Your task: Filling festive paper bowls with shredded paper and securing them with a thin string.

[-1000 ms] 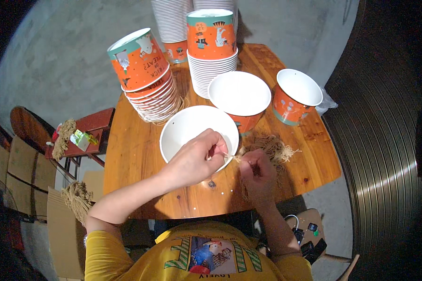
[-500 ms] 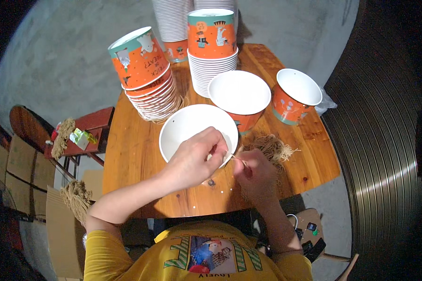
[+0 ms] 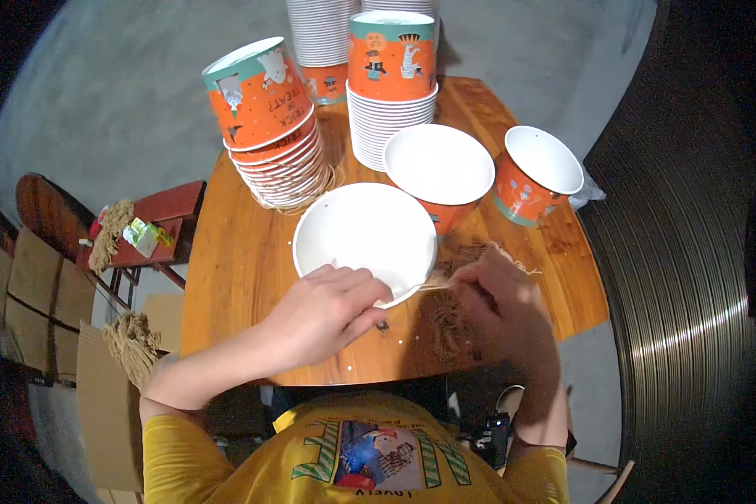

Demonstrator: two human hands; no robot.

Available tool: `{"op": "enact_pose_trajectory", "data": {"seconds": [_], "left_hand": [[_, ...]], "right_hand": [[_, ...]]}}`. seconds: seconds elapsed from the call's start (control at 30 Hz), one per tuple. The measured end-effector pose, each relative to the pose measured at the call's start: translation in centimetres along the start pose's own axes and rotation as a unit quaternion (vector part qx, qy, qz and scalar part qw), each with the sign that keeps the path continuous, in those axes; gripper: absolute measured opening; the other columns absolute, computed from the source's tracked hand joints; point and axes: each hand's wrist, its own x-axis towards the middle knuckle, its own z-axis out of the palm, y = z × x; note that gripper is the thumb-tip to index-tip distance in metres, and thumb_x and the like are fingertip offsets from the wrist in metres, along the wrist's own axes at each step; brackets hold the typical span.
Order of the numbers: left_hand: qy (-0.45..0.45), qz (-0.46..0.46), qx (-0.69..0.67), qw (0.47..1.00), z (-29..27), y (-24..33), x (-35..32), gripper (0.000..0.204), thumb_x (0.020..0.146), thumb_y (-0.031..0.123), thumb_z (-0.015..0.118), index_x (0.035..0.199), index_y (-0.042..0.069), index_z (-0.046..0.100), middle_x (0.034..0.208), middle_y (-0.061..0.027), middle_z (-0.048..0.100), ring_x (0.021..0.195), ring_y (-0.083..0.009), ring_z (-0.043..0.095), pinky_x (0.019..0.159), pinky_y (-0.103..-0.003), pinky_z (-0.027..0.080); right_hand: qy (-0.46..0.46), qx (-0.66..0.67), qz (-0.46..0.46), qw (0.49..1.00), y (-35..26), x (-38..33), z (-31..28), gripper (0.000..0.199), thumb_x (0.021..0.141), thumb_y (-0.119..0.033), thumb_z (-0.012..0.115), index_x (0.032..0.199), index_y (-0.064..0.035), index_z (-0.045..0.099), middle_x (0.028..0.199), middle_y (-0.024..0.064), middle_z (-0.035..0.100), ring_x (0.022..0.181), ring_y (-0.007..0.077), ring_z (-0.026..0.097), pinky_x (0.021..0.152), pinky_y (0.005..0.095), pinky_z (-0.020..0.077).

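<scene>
Left hand (image 3: 323, 315) has slid down to the near rim of the white bucket (image 3: 363, 239) on the bench (image 3: 235, 260), its grip clenched there. Right hand (image 3: 500, 290) pinches a twine strand (image 3: 435, 286) now drawn taut toward the rim; threading appears underway.

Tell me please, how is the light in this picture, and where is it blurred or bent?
Head view: strong light from above on the white bucket; glare on the wooden table; the right hand lies in shadow, slightly blurred; the left hand is sharper; fisheye bends the table edges, and the rim is dark.
</scene>
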Motion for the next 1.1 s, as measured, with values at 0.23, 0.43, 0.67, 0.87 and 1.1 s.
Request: {"op": "enact_pose_trajectory", "data": {"seconds": [0.23,0.43,0.67,0.87,1.1], "left_hand": [[0.06,0.026,0.109,0.992,-2.0,-0.4,-3.3,0.012,0.081,0.012,0.062,0.091,0.011,0.057,0.082,-0.0042,0.051,0.085,-0.0228,0.054,0.086,-0.036,0.039],[0.065,-0.042,-0.012,0.997,-2.0,-2.7,-4.7,0.012,0.085,0.017,0.062,0.094,0.009,0.059,0.083,-0.0042,0.057,0.089,-0.02,0.056,0.099,-0.041,0.031],[0.168,-0.158,-0.079,0.97,0.3,-1.3,-0.7,0.018,0.085,0.024,0.063,0.083,0.007,0.062,0.076,-0.0045,0.061,0.076,-0.0218,0.057,0.082,-0.034,0.042],[0.185,-0.171,-0.08,0.964,1.4,-2.0,0.0,0.012,0.082,0.015,0.06,0.077,0.005,0.058,0.069,-0.0076,0.059,0.066,-0.0254,0.056,0.08,-0.036,0.043],[0.129,-0.037,-0.078,0.988,1.0,-2.2,-1.4,0.012,0.076,0.008,0.058,0.072,0.006,0.047,0.062,-0.0081,0.051,0.066,-0.0282,0.055,0.09,-0.04,0.037]], "right_hand": [[-0.021,0.0,-0.108,0.994,0.4,3.9,4.3,0.004,0.084,-0.005,0.061,0.086,-0.0025,0.059,0.08,0.0118,0.06,0.076,0.0271,0.06,0.067,0.0344,0.0465],[-0.003,0.049,-0.088,0.995,-0.9,5.1,7.0,0.005,0.087,-0.008,0.059,0.091,-0.0059,0.06,0.075,0.0115,0.062,0.067,0.0288,0.062,0.059,0.0349,0.0484],[-0.029,-0.035,-0.087,0.995,-1.1,5.5,7.5,0.009,0.088,-0.014,0.059,0.095,-0.0093,0.061,0.076,0.013,0.064,0.068,0.0301,0.064,0.056,0.0369,0.0485],[-0.022,-0.068,-0.07,0.995,-1.0,5.5,7.9,0.01,0.089,-0.017,0.057,0.094,-0.0092,0.06,0.072,0.0148,0.062,0.067,0.0318,0.064,0.056,0.0389,0.0481],[0.076,-0.217,-0.035,0.973,0.4,7.8,8.7,0.013,0.09,-0.022,0.054,0.086,-0.0102,0.058,0.064,0.0154,0.059,0.06,0.033,0.062,0.052,0.0419,0.048]]}}
